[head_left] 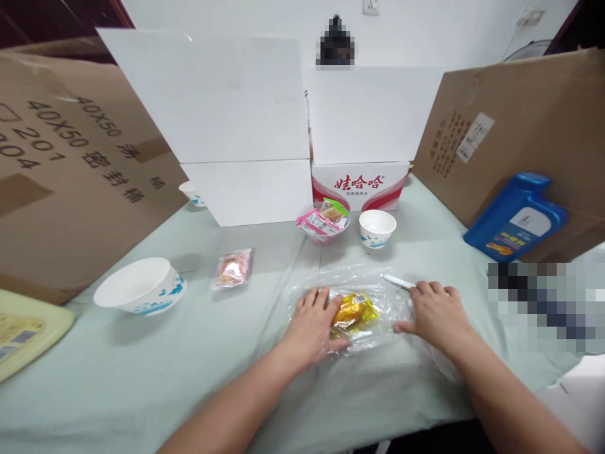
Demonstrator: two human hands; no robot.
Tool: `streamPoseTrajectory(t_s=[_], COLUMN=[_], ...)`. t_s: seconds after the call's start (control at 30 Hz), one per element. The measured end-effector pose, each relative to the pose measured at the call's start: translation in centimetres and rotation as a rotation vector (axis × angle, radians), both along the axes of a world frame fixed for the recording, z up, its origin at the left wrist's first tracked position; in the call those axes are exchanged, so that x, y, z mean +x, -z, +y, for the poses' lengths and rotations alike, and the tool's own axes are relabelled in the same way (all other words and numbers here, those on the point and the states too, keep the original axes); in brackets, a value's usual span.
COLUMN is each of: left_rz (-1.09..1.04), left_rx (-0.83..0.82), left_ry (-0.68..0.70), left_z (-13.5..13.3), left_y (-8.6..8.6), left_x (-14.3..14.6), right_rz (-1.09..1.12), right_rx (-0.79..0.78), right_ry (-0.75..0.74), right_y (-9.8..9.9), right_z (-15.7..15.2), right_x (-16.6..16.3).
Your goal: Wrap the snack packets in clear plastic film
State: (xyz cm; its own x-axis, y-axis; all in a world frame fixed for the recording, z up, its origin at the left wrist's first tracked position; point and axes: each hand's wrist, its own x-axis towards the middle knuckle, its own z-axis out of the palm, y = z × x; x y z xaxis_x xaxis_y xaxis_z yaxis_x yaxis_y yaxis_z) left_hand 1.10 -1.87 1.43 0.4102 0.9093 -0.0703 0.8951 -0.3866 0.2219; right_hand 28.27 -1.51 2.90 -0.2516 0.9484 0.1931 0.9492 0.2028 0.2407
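A clear plastic bag [375,334] lies crumpled on the cloth before me, with a shiny yellow packet [352,310] in or under its film; I cannot tell which. My left hand [309,325] rests on the bag's left side, fingers spread, index finger and thumb beside the packet. My right hand [437,315] lies over the bag's right edge, palm down, thumb stretched towards the packet. A slim silvery tool [394,281], its kind unclear, reaches to the right fingertips, which partly cover its end.
A pale green cloth [227,366] covers the table. Left stand a large paper bowl [139,287] and a small wrapped snack [232,269]. Behind the bag are a clear bowl of packets [324,224] and a paper cup [377,228]. A blue bottle [517,217] and cardboard boxes [515,139] border the right.
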Motion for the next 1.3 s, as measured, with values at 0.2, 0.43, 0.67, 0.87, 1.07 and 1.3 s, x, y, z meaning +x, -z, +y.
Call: streamPoseTrajectory(t_s=[0.2,0.43,0.67,0.87,1.07,1.3], left_rz=[-0.007,-0.039,-0.016,-0.01,-0.026,0.018], left_rx=[-0.025,-0.06,-0.113,-0.111,-0.11,-0.183], left_ry=[0.006,0.053,-0.006,0.03,0.058,0.084], left_z=[0.0,0.2,0.5,0.6,0.8,1.3], left_y=[-0.3,0.1,-0.6,-0.3,-0.2,-1.3], left_x=[-0.4,-1.0,-1.2,-1.3,-2.0,-3.5], right_rz=[0.289,0.438,0.877,1.08,0.969,0.546], right_rx=[0.071,-0.285,-0.298,0.037,0.066,0.054], right_ry=[-0.155,-0.648,-0.376,-0.148,-0.178,-0.625], right_y=[-0.7,0.9,-1.2,-4.2,-4.8,-0.4], right_z=[0.0,-0.7,4.5,14.8,19.0,9.3], right_x=[-0.5,-6.0,-3.4,-7.2,-12.1,-10.2])
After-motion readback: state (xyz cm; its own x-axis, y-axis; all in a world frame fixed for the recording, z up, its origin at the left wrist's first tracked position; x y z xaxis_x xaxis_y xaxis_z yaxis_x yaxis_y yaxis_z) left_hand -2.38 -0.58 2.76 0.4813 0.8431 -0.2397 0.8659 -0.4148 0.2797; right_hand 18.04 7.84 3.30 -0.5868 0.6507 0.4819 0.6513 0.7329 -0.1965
